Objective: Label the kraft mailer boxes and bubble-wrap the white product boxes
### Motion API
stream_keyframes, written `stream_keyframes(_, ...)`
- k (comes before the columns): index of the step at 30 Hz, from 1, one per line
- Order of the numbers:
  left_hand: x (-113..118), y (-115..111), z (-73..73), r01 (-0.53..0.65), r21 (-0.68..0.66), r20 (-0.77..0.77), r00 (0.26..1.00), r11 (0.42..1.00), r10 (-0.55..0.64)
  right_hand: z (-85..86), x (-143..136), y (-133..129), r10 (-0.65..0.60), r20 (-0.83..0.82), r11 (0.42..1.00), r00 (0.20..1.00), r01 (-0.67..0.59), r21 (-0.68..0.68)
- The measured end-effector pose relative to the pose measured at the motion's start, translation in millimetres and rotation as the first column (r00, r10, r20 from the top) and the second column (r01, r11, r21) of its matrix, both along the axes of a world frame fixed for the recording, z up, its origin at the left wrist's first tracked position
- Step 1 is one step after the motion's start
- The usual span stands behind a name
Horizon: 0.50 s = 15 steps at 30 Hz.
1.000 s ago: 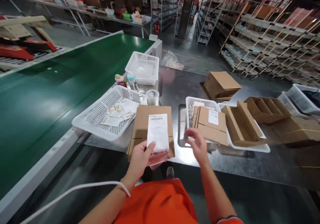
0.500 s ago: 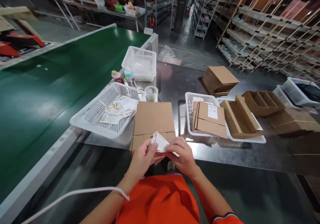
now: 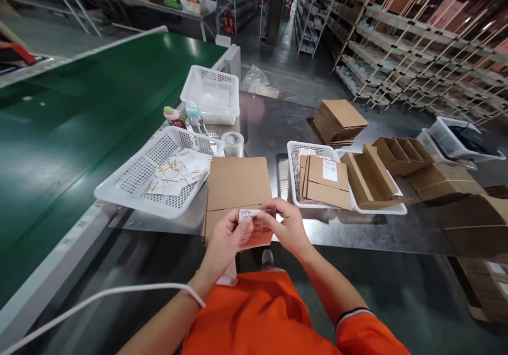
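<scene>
Both hands hold a printed paper label [image 3: 260,237] over the near edge of a stack of flat cardboard boxes [image 3: 238,181]. My left hand [image 3: 223,239] pinches the label's left side, thumb on its face. Fingers of my right hand [image 3: 286,227] close on its upper right side. Print shows on the label's face, too small to read, and its lower part looks reddish. A pale strip of paper [image 3: 228,275] hangs below my left hand; whether it joins the label I cannot tell. A roll of clear tape [image 3: 233,144] stands behind the boxes.
Left of the boxes, a white basket [image 3: 129,181] holds papers; bottles [image 3: 195,118] and stacked baskets [image 3: 210,93] stand behind. A green conveyor [image 3: 79,111] runs along the left. Rightward are a basket [image 3: 294,178] with flat boxes, cardboard trays [image 3: 367,180] and a cardboard stack [image 3: 340,122].
The label was folded up with its white side showing; now it is spread flatter, its printed face visible. A paper strip now hangs below my left hand. The view has shifted slightly.
</scene>
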<state>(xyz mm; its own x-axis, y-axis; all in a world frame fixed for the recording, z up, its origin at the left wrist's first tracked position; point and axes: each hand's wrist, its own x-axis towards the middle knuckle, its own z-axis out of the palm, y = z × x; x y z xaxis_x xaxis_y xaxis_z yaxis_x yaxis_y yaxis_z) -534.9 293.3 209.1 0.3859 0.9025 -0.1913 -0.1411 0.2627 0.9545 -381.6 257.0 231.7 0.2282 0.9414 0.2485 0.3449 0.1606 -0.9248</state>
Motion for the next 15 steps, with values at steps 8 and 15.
stream_keyframes(8,7,-2,-9.5,-0.046,-0.280,0.183,0.978,0.959,0.100,-16.8,-8,11,0.030,-0.024,0.995,0.999,-0.032,-0.091)
stream_keyframes(15,4,6,-44.9,-0.239,-0.318,0.038,0.964,0.917,0.265,-43.1,17,88,-0.029,-0.135,0.981,0.990,0.002,-0.194)
